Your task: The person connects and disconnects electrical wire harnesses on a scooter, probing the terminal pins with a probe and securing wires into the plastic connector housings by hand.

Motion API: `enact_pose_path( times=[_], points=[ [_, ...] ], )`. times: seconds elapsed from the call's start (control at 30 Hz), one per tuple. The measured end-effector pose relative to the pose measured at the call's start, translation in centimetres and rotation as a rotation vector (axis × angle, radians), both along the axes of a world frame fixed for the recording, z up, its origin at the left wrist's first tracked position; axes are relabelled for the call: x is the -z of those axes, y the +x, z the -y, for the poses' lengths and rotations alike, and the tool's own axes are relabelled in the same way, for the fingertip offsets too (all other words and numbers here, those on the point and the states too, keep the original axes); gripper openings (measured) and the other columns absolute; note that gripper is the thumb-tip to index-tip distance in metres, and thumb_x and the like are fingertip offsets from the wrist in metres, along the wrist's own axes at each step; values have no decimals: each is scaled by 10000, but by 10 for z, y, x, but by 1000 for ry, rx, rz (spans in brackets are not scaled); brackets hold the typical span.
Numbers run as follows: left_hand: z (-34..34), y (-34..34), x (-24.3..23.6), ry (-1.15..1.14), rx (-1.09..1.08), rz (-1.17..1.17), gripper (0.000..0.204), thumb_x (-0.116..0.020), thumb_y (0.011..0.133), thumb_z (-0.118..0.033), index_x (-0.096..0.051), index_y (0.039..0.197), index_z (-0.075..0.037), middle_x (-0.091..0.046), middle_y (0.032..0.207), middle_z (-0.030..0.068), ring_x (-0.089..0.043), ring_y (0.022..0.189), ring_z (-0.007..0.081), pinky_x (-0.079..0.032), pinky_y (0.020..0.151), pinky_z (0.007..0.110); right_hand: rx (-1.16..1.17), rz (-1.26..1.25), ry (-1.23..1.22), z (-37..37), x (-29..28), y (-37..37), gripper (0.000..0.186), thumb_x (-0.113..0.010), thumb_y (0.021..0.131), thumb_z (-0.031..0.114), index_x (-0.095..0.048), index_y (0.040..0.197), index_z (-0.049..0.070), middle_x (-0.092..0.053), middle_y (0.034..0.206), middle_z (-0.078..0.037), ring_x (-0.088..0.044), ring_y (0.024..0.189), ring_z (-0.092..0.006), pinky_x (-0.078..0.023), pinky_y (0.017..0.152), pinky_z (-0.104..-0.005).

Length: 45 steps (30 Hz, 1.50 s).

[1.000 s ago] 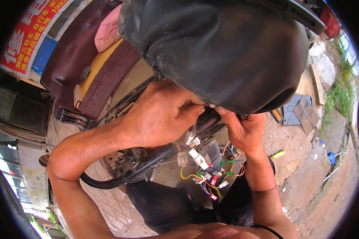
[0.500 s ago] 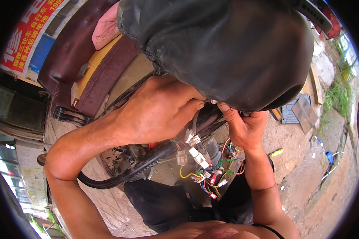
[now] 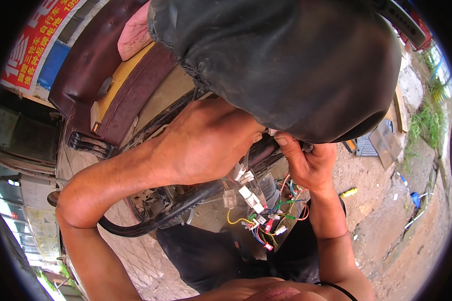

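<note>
Fingers [image 3: 286, 143] of the right hand [image 3: 309, 163] were curled tight around a dark tube [image 3: 263, 148] just under the lower edge of a big black seat [image 3: 286, 60], the thumb pressed along its top. Left hand [image 3: 206, 140] lay over the same tube from the other side, knuckles up, its fingers bent down and hidden beneath the seat edge, so whether they gripped anything could not be told. Both hands sat close together, almost touching. Below them hung a loose bundle of coloured wires [image 3: 266, 220] with small white connectors [image 3: 248, 193], dangling free of either hand. A black hose [image 3: 155, 220] curved out from under the left forearm toward the lower left. Behind, a maroon and yellow cushion [image 3: 120, 80] leaned at the upper left, and bare dirt ground [image 3: 386, 215] spread to the right, with a small yellow tool [image 3: 349, 191] lying on it.
</note>
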<state>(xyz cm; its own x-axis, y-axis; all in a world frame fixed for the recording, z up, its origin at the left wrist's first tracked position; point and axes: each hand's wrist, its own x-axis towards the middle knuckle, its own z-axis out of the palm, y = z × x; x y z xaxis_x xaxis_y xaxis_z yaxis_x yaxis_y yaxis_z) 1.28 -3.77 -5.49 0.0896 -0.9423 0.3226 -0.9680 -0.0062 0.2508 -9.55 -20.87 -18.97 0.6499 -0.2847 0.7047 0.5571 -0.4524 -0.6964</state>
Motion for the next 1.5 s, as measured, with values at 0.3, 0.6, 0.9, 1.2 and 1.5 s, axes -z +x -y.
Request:
enact_pose_path(
  times=[0.3,0.6,0.9,1.2,1.5],
  points=[
    [1,0,-1,3,-4,55,239,-682,815,21,-644,1046,-24,-635,923,191,-661,815,407,-550,684,458,-60,-21,45,4,10,4,155,-688,943,13,-669,1095,-17,-705,1035,-68,-641,923,-139,-506,834,-273],
    [-9,12,-9,46,-116,-9,218,-704,827,10,-673,1040,-25,-684,925,183,-685,821,388,-565,703,428,-70,-109,314,13,6,0,141,-730,924,97,-682,1028,15,-707,893,-57,-660,810,-166,-517,735,-310],
    [0,-2,-7,-33,-64,-52,214,-705,813,28,-680,1020,-22,-672,874,177,-677,768,389,-548,656,433,-247,27,398,12,5,11,142,-728,929,103,-681,1012,-2,-702,1016,-75,-651,931,-169,-510,834,-316],
    [-1,-2,-6,-55,-70,-15,198,-693,791,54,-678,977,-13,-651,854,176,-676,722,373,-545,612,414,-152,100,245,14,2,13,151,-738,928,127,-696,993,-3,-705,981,-71,-652,900,-182,-514,809,-326],
    [-2,-3,-6,-57,-75,-26,205,-693,792,55,-679,985,-13,-650,860,170,-683,737,366,-551,619,406,-111,39,146,16,0,9,168,-722,949,174,-702,950,6,-700,882,-82,-653,795,-204,-505,713,-325]
  ],
)
